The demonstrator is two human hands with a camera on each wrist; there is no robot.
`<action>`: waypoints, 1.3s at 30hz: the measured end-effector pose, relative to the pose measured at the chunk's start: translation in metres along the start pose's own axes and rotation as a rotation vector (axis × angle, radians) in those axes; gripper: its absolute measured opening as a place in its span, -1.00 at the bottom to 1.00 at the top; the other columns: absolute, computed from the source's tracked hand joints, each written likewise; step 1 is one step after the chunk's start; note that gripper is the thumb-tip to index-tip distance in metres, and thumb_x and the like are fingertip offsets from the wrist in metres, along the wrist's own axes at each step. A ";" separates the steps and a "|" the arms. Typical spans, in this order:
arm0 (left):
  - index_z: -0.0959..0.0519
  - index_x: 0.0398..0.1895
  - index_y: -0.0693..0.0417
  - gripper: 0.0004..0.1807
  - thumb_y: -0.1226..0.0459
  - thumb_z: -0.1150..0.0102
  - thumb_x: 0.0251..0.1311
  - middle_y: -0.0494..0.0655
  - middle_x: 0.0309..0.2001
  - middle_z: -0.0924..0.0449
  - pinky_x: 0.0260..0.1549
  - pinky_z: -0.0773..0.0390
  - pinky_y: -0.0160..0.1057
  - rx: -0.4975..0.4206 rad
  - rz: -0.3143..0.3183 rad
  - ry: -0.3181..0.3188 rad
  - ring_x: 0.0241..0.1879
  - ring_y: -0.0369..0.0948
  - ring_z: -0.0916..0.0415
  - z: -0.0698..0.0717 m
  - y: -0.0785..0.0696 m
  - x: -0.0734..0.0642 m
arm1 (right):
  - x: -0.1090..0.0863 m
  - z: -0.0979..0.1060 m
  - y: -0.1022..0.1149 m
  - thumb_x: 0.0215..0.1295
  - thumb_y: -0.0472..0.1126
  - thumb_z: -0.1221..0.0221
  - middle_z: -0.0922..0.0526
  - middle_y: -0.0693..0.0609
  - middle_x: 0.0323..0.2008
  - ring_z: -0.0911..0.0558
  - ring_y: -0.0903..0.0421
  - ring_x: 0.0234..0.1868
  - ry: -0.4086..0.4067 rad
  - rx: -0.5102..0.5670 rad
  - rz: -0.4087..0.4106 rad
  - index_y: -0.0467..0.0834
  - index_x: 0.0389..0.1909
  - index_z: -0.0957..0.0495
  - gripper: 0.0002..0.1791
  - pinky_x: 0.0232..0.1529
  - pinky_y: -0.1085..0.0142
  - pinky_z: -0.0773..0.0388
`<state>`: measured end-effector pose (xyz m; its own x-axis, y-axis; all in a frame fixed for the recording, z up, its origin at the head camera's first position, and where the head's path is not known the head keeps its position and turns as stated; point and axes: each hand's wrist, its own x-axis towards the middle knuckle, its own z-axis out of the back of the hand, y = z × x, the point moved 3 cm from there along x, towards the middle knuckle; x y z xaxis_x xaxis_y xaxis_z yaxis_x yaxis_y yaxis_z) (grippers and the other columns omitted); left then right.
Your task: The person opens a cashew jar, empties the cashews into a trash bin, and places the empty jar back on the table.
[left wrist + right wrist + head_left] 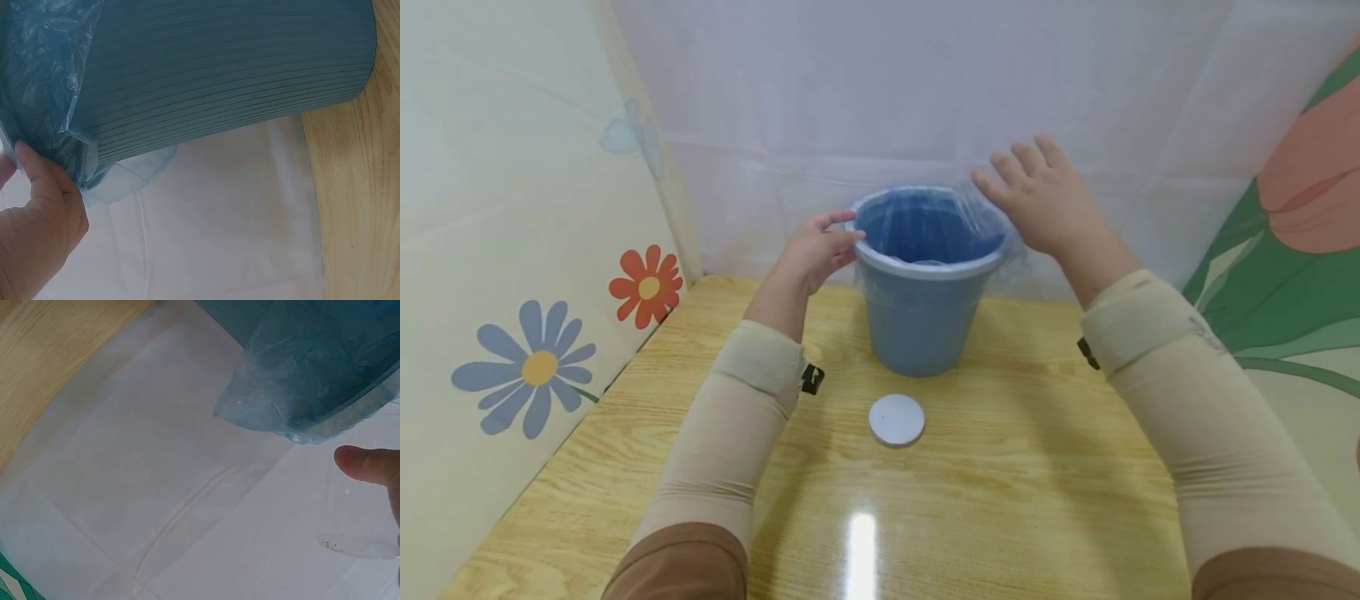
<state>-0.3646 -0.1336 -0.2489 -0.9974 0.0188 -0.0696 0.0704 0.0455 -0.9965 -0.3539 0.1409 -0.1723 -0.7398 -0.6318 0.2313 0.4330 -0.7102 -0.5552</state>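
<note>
A blue trash bin (917,321) stands upright on the table, lined with a clear plastic bag (44,69) folded over its rim. My left hand (816,250) pinches the bin's rim and the bag on the left, thumb and fingers on either side. Above the right rim is my right hand (1037,196), its back toward the head camera and its thumb hidden there. In the right wrist view this hand holds a see-through plastic cup (359,544) with dark specks at one end, near the bag's loose edge (262,412). The cup's outline is faint in the head view.
A round white disc (897,420) lies on the wooden table (1000,500) in front of the bin. Behind the bin hangs a white sheet (880,92). Flower-printed panels (535,208) stand at the left and right.
</note>
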 end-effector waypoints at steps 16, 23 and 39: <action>-0.38 0.20 -0.02 -0.48 0.37 -0.17 0.14 0.02 0.05 -0.42 -0.07 -0.53 -0.31 -0.003 0.013 -0.011 -0.04 -0.15 -0.47 0.001 -0.001 -0.002 | -0.015 -0.009 -0.011 0.06 -0.04 -0.28 0.00 -0.27 0.36 0.02 -0.29 0.32 -0.011 0.224 -0.185 -0.07 0.43 0.18 0.03 0.32 -0.17 0.28; -0.38 0.20 -0.02 -0.49 0.38 -0.16 0.14 0.03 0.04 -0.42 -0.07 -0.52 -0.31 -0.008 0.013 -0.009 -0.05 -0.15 -0.47 0.002 -0.001 -0.002 | -0.022 -0.014 -0.020 0.01 0.06 -0.30 -0.11 -0.28 0.31 -0.09 -0.30 0.27 -0.055 0.296 -0.277 -0.11 0.41 0.13 0.06 0.27 -0.19 0.06; -0.38 0.20 -0.02 -0.49 0.37 -0.17 0.14 0.04 0.03 -0.43 -0.08 -0.53 -0.31 -0.004 0.010 -0.012 -0.08 -0.16 -0.48 0.003 -0.001 -0.004 | -0.046 -0.033 -0.024 -0.17 0.17 -0.39 -0.14 -0.15 0.34 -0.11 -0.17 0.32 -0.129 0.823 -0.548 -0.08 0.42 0.10 0.19 0.29 -0.14 -0.01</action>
<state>-0.3612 -0.1368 -0.2475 -0.9968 0.0077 -0.0799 0.0802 0.0495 -0.9956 -0.3474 0.1969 -0.1957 -0.9036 -0.1466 0.4024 0.3068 -0.8772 0.3694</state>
